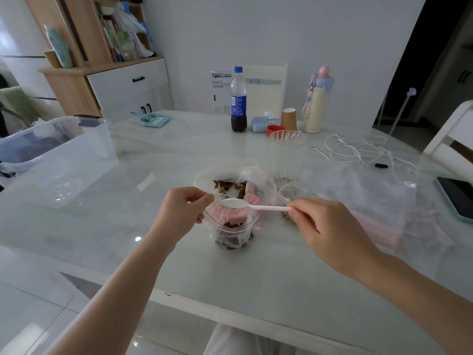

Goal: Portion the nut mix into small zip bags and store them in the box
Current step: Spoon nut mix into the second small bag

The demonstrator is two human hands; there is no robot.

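A small clear zip bag point(231, 233) with a red seal line stands on the table, holding some dark nut mix at its bottom. My left hand point(183, 210) pinches its left rim and keeps the mouth open. My right hand point(322, 224) pinches the handle of a white plastic spoon point(245, 204), whose bowl hovers over the bag's mouth. Just behind lies a larger open bag of nut mix point(230, 187). The clear plastic storage box point(55, 155) sits at the table's left edge.
A pile of empty zip bags point(378, 201) lies to the right, near a phone point(458, 197) and white cables point(358, 149). Farther back stand a cola bottle point(238, 101), a paper cup point(289, 119), a clear jar point(286, 155) and a pastel flask point(317, 103).
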